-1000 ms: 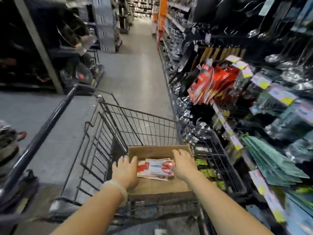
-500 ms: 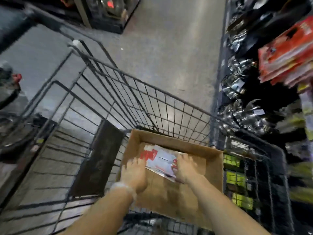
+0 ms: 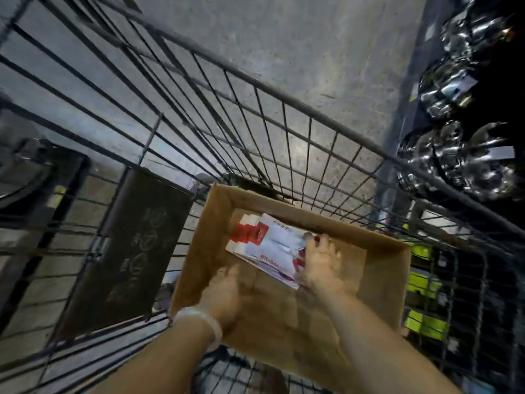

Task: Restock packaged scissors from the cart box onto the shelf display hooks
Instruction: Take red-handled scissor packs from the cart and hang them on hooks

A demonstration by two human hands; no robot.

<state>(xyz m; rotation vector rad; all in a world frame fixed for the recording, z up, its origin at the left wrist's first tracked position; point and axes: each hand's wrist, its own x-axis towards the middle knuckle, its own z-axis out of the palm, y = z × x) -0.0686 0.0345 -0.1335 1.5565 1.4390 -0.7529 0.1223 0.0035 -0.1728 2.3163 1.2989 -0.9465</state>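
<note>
Both hands are down inside the cardboard box (image 3: 380, 268) now, the right hand (image 3: 322, 267) lying over the near end of the stack of packaged scissors (image 3: 270, 243), fingers (image 3: 324, 241) curling over the stack's right edge and gripping it. The left hand (image 3: 224, 297) is sitting just off the lower left of that stack, palm down against the box floor, fingers loosely spread and holding nothing; a pale band (image 3: 203, 322) is circling that wrist. The packs, white with red panels, are lying fanned and flat in the far left part of the box, their red ends pointing away from the person. The box itself is resting in the wire cart (image 3: 284, 129), pushed toward its right side, and a dark flat panel (image 3: 127, 251) with faint chalky markings is leaning against the cart's mesh just left of the box. Beyond the cart the grey concrete floor (image 3: 312, 52) is showing through the wires. Off to the right, the shelf (image 3: 468, 137) is showing shiny metal goods, blurred, well apart from the hands, and lower down some bright yellow-green packages (image 3: 423, 282) are peeking through the cart's right wall. I cannot tell how many packs are in the stack.
</note>
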